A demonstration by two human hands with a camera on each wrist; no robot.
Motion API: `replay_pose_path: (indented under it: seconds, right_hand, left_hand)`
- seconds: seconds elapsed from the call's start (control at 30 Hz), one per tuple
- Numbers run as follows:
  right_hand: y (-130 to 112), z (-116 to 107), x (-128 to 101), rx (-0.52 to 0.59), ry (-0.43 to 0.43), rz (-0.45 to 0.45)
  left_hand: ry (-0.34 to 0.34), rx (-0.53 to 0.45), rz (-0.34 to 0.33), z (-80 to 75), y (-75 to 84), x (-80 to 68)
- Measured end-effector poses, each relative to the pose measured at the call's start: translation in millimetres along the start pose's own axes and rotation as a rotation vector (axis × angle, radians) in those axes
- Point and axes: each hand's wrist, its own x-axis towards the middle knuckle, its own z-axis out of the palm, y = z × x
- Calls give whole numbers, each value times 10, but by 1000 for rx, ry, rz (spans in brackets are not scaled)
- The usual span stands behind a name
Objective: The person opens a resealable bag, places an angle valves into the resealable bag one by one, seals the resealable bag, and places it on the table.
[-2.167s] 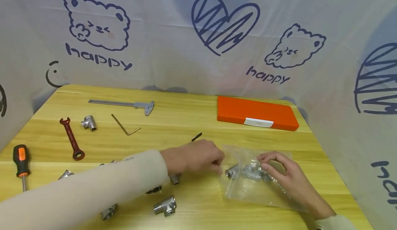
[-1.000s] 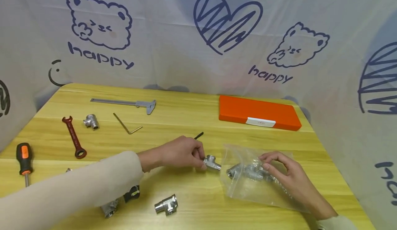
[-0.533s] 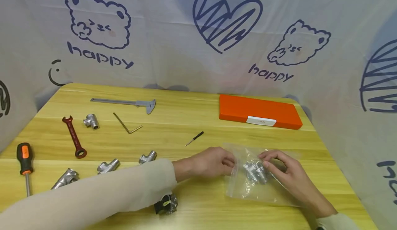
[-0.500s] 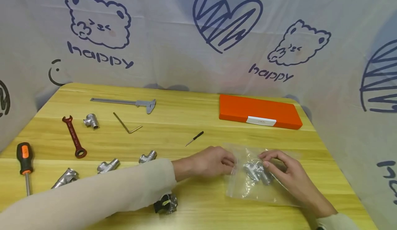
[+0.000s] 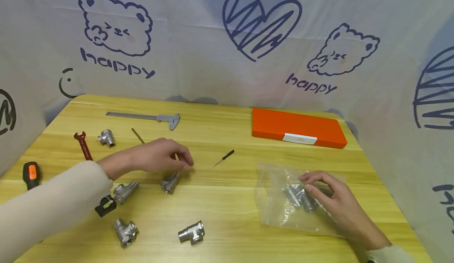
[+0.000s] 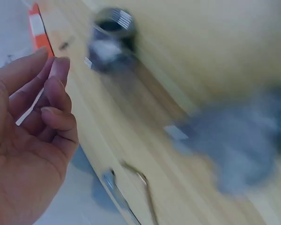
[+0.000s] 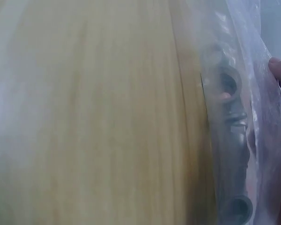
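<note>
My left hand (image 5: 156, 156) hovers above the left half of the table, its fingers loosely bent around nothing. Just below its fingertips lies a metal pipe tee (image 5: 171, 183). In the left wrist view the hand (image 6: 30, 136) holds nothing, and a blurred tee (image 6: 112, 44) is beside it. At the right, my right hand (image 5: 331, 194) pinches the upper layer of a clear plastic zip bag (image 5: 269, 212) lying on the table. Metal pipe fittings (image 5: 299, 198) show through the plastic. The right wrist view shows fittings (image 7: 229, 140) inside the bag, with only fingertips visible at its edge.
More tees (image 5: 125, 192) lie about the left and front, one (image 5: 192, 232) near the middle front. A black clip-like item (image 5: 105, 205), red wrench (image 5: 82, 145), large screwdriver (image 5: 32, 174), hex key (image 5: 137, 135), caliper (image 5: 156, 117), small screwdriver (image 5: 224, 158) and orange case (image 5: 298, 127) surround them.
My left hand carried a pipe tee to the bag's mouth, reached in, then came back left without it. The tee is now inside the bag. My right hand has kept its grip on the bag.
</note>
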Motion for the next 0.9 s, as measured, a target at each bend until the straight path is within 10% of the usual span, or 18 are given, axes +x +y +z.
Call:
replay_pose_path:
  seconds: [0.2,0.5,0.9]
  right_hand:
    - [25,-19,-13,-9,-9,5]
    - [57,-31,-32,-8,-4,-4]
    - [57,-46,-17,-12,-10,-7]
  left_hand:
    - [-47,9,-63,-65,-256,-324]
    - [-96,-43,-86,2,-355,-439]
    - [-21,-235,-32,211,-22,-46]
